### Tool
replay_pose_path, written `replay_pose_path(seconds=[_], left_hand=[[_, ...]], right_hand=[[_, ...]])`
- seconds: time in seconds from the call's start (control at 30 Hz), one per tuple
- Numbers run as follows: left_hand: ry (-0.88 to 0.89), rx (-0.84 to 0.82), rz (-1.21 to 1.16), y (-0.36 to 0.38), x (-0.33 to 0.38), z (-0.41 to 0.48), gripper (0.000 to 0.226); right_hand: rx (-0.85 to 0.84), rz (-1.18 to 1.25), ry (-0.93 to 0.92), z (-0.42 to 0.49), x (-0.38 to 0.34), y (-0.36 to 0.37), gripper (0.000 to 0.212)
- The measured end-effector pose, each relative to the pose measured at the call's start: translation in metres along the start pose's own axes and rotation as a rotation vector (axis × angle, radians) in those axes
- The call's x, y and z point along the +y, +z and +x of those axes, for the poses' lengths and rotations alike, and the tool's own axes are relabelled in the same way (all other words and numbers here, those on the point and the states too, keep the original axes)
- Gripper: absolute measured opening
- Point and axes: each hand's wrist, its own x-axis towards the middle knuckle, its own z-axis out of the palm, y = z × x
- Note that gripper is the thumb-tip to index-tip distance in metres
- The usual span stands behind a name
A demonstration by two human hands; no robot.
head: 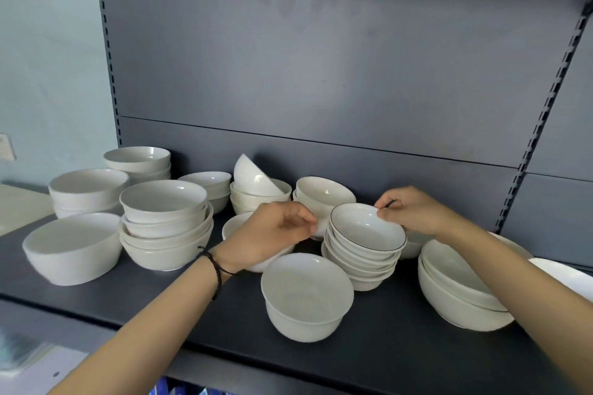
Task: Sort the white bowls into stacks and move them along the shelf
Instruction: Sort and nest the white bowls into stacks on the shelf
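Note:
A tilted stack of small white bowls with thin dark rims [362,253] stands mid-shelf. My right hand [414,213] pinches the far rim of its top bowl [367,228]. My left hand [272,231] sits at the stack's left side, fingers curled by the top bowl's rim; whether it grips is unclear. A single white bowl [306,295] stands in front of the stack. Under my left hand lies another bowl [234,224], mostly hidden.
Several stacks of white bowls fill the dark shelf [128,295]: large ones at left [165,224], a single bowl at far left [72,247], more behind [256,192], wide bowls at right [459,292]. The grey back panel [321,74] rises behind.

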Motion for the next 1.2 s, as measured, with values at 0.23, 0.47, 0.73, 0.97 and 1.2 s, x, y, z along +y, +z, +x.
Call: replay_pose_path(seconds=[0.23,0.47,0.73,0.97,1.2], left_hand=[[0.132,0.057,0.164,-0.005,0.010,-0.034,0.010],[0.245,0.130,0.174,0.004,0.000,-0.081,0.014],[0.094,0.266,0.136,0.015,-0.024,-0.122,0.051],[-0.094,0.289,-0.172,0.034,-0.013,-0.126,0.060],[-0.056,0.299,-0.260,0.047,0.001,-0.130,0.062]], right_hand=[[0.230,-0.096,-0.119,-0.034,-0.016,0.006,0.018],[0.394,0.037,-0.602,-0.106,-0.032,0.036,0.010],[-0.006,0.115,-0.339,-0.137,-0.008,0.068,0.019],[-0.177,0.408,-0.251,-0.133,-0.004,0.082,0.039],[-0.003,0.472,-0.291,-0.137,-0.004,0.099,0.040]])
